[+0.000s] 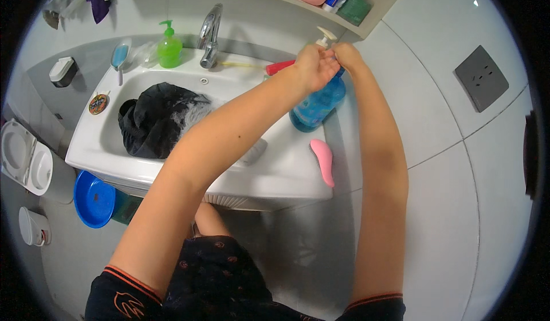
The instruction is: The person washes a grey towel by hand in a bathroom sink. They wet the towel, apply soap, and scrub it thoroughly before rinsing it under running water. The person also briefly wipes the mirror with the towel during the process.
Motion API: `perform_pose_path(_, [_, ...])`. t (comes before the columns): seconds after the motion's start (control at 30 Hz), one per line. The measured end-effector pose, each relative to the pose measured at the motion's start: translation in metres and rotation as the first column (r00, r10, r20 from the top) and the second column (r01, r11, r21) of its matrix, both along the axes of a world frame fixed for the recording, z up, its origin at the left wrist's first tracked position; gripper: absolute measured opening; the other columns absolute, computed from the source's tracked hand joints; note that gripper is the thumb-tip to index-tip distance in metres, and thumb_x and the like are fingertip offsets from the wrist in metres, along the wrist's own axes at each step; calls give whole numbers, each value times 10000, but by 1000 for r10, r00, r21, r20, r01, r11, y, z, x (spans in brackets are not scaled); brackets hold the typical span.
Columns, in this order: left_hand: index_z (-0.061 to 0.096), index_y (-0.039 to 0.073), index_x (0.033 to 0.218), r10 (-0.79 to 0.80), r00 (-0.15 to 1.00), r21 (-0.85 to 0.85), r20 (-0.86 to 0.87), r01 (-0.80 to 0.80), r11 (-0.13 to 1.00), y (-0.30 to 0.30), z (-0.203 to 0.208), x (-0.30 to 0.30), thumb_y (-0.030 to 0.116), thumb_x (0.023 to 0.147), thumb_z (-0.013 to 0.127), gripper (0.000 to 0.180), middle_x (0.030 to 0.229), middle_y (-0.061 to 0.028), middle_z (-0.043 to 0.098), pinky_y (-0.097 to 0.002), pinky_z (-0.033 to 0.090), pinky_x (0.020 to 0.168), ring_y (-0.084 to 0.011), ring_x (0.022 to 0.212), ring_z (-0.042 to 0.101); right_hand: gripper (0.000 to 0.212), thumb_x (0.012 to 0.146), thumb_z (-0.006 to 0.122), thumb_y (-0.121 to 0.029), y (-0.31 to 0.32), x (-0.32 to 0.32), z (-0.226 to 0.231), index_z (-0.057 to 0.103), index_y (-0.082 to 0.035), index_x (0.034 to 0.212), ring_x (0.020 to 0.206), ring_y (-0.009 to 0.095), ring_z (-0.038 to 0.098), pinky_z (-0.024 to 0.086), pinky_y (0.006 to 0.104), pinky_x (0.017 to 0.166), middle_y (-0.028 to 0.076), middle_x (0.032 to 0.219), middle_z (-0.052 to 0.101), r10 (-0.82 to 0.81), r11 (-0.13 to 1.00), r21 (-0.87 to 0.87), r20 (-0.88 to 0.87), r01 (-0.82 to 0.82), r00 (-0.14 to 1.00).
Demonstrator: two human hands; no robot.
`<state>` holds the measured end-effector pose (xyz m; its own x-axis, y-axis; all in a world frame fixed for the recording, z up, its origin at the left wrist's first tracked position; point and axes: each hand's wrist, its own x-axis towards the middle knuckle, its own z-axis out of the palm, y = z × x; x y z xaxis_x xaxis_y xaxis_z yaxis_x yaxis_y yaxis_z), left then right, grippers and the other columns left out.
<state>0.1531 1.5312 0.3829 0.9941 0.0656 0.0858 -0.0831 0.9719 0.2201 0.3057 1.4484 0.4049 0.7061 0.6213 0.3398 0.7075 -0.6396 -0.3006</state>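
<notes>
My left hand is palm up above the right end of the sink, its fingers slightly curled and nothing visible in the palm. Beside it, the fingers of my right hand are bent inward near my left fingertips, and what they grip is hidden. Just below both hands is a blue bottle of liquid on the sink's corner, its top partly covered by them. Behind them shows a cream pump head. A dark wet cloth with white foam lies in the basin.
A chrome faucet and green soap dispenser stand behind the basin. A pink hairbrush lies on the right edge of the sink. On the floor at left are a blue basin and white bucket.
</notes>
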Motion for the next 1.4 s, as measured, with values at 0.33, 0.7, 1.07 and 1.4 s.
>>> perform_pose_path(0.33, [430, -116, 1154, 62, 994, 223, -86, -42, 974, 30, -1, -46, 110, 943, 341, 321, 1117, -223, 544, -342, 487, 930, -287, 1047, 563, 291, 811, 504, -254, 0, -29, 16, 658, -60, 963, 1019, 326, 570, 445, 428, 820, 157, 1084, 613, -300, 944, -78, 201, 320, 933])
perform_pose_path(0.7, [521, -44, 1135, 236, 907, 742, -349, 113, 661, 157, -166, -126, -32, 893, 471, 248, 1025, -113, 615, -242, 515, 851, -175, 989, 600, 298, 839, 526, -225, 62, -186, -165, 564, -48, 1075, 952, 363, 586, 457, 456, 806, 201, 988, 619, 413, 909, 59, -10, -412, 911])
perform_pose_path(1.07, [532, 6, 1153, 429, 856, 867, -288, 43, 496, 189, -204, -142, 289, 986, 375, 364, 981, -107, 643, -281, 518, 782, -161, 854, 636, 579, 660, 756, -304, 111, -168, -301, 562, 50, 1076, 946, 319, 611, 465, 402, 818, 211, 1016, 629, -17, 989, -133, -530, -63, 848])
perform_pose_path(1.4, [568, 1, 1061, 338, 913, 962, 229, -159, -222, 160, -167, -166, 229, 953, 438, 284, 943, -187, 606, -345, 441, 800, -311, 892, 585, 315, 697, 614, 79, 98, -212, -171, 545, -30, 984, 851, 145, 562, 464, 271, 752, 49, 943, 574, 750, 617, 787, -591, 9, 297])
